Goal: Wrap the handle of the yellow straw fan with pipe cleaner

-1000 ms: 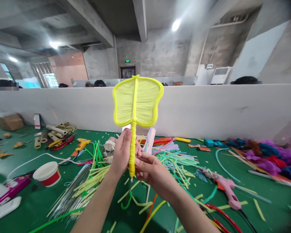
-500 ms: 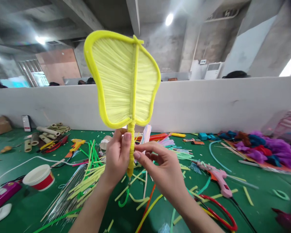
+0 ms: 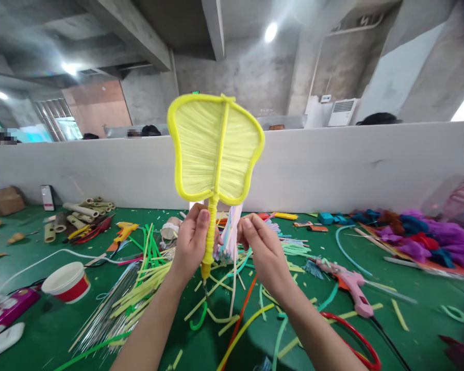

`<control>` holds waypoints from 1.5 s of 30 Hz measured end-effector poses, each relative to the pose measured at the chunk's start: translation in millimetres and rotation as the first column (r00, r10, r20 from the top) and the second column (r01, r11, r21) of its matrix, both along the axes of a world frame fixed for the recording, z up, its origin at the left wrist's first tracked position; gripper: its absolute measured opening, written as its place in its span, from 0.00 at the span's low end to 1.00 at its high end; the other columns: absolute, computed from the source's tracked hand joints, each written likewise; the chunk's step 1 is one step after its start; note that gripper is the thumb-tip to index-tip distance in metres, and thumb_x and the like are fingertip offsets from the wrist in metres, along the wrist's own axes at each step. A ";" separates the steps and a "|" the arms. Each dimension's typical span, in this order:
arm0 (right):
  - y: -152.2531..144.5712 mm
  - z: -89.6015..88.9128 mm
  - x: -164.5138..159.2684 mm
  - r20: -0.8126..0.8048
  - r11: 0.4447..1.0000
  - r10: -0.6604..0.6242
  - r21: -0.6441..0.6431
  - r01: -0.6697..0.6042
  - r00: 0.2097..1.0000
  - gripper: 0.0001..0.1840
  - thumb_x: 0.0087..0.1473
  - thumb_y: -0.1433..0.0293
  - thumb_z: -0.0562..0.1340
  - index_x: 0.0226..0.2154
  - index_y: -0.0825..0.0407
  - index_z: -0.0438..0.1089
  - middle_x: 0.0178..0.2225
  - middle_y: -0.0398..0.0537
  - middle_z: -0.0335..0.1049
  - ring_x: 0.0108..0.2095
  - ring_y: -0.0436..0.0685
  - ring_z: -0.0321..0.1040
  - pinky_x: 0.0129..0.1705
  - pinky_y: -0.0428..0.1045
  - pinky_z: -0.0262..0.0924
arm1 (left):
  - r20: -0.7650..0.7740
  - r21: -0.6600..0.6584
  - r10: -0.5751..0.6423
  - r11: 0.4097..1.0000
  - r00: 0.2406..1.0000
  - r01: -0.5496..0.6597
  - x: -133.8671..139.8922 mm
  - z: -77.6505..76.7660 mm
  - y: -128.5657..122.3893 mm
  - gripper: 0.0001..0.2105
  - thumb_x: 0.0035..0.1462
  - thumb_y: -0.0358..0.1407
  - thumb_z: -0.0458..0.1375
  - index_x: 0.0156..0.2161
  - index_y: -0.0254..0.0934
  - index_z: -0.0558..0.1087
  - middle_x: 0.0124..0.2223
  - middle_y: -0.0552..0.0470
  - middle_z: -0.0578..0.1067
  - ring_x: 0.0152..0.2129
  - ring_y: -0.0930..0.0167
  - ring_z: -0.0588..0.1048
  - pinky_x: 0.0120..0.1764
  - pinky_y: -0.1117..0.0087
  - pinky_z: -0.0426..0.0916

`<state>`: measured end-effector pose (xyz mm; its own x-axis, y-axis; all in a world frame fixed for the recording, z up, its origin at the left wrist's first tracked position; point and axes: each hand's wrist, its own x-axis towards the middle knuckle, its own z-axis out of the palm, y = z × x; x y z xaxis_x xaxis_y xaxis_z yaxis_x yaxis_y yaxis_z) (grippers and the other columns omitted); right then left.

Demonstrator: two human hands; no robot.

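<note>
A yellow hand fan [image 3: 201, 149] stands upright in front of me, with a fuzzy rim, a centre rib and pale threads stretched across it. My left hand [image 3: 191, 245] is closed around its wrapped yellow handle, thumb at the front. My right hand [image 3: 261, 245] is apart from the handle, just to its right, with thumb and fingers pinched together. Whatever may be between those fingertips is too small to make out. Behind the hands is a bundle of pale pipe cleaners [image 3: 230, 234], partly hidden.
Yellow pipe cleaner pieces [image 3: 139, 293] and thin wires [image 3: 108, 301] lie on the green table [image 3: 34, 226]. A paper cup [image 3: 66, 282] is at left. A pink glue gun [image 3: 351, 286] and red-handled tool [image 3: 355, 335] are at right. A white partition [image 3: 325, 170] stands behind.
My right hand has come away from the fan's handle to the right, its fingers now curled into a pinch. The fan has moved lower, slightly right, and looks smaller.
</note>
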<state>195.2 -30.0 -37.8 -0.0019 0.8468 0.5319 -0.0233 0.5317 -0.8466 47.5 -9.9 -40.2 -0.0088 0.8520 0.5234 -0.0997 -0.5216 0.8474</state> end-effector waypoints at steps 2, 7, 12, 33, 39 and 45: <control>9.8 -2.6 2.9 -0.053 0.998 0.052 -0.042 -0.054 0.997 0.25 0.63 0.51 0.56 0.22 0.50 0.65 0.25 0.42 0.63 0.28 0.52 0.59 0.33 0.48 0.55 | 0.062 -0.042 -0.098 0.994 0.993 0.101 3.8 -4.3 4.9 0.20 0.61 0.57 0.53 0.34 0.42 0.63 0.16 0.62 0.63 0.11 0.74 0.62 0.20 0.71 0.60; 26.5 -15.8 2.7 -0.238 0.918 0.328 -0.148 -0.368 0.914 0.18 0.56 0.53 0.66 0.41 0.48 0.75 0.25 0.42 0.70 0.23 0.52 0.62 0.28 0.48 0.59 | 0.081 -0.141 -0.219 0.963 0.972 0.229 20.1 -22.5 14.5 0.23 0.58 0.61 0.54 0.39 0.40 0.68 0.16 0.61 0.64 0.10 0.74 0.62 0.18 0.71 0.61; 39.9 -25.8 0.1 -0.521 0.907 0.220 -0.201 -0.369 0.825 0.13 0.45 0.65 0.72 0.34 0.52 0.75 0.29 0.45 0.75 0.29 0.54 0.68 0.25 0.46 0.60 | -0.007 -0.274 -0.219 0.939 0.976 0.209 26.1 -35.7 26.1 0.26 0.56 0.62 0.55 0.29 0.38 0.69 0.18 0.58 0.66 0.13 0.73 0.67 0.19 0.71 0.64; -5.9 -7.0 29.4 0.182 0.917 0.263 -0.352 -0.187 0.947 0.08 0.51 0.73 0.66 0.36 0.49 0.77 0.39 0.47 0.77 0.39 0.57 0.70 0.42 0.51 0.59 | 0.043 -0.514 -0.073 0.854 0.996 0.085 -2.4 -61.8 58.1 0.18 0.50 0.47 0.64 0.40 0.34 0.73 0.32 0.52 0.75 0.25 0.72 0.75 0.25 0.74 0.69; -52.0 -43.5 118.0 0.977 0.806 -0.210 0.194 0.559 -0.037 0.07 0.56 0.74 0.64 0.36 0.62 0.76 0.36 0.70 0.76 0.41 0.75 0.70 0.42 0.61 0.59 | 0.014 -0.520 -0.127 0.846 0.992 0.116 0.5 -55.5 52.7 0.17 0.48 0.46 0.66 0.37 0.34 0.75 0.28 0.54 0.74 0.22 0.73 0.73 0.24 0.74 0.69; -54.4 -119.8 173.4 0.950 0.715 -0.148 0.294 0.634 -0.273 0.13 0.57 0.82 0.55 0.34 0.62 0.75 0.36 0.69 0.77 0.42 0.74 0.73 0.39 0.59 0.62 | 0.005 -0.511 -0.156 0.849 0.988 0.137 3.1 -53.0 48.4 0.15 0.50 0.45 0.66 0.36 0.34 0.76 0.28 0.53 0.74 0.23 0.73 0.74 0.25 0.74 0.69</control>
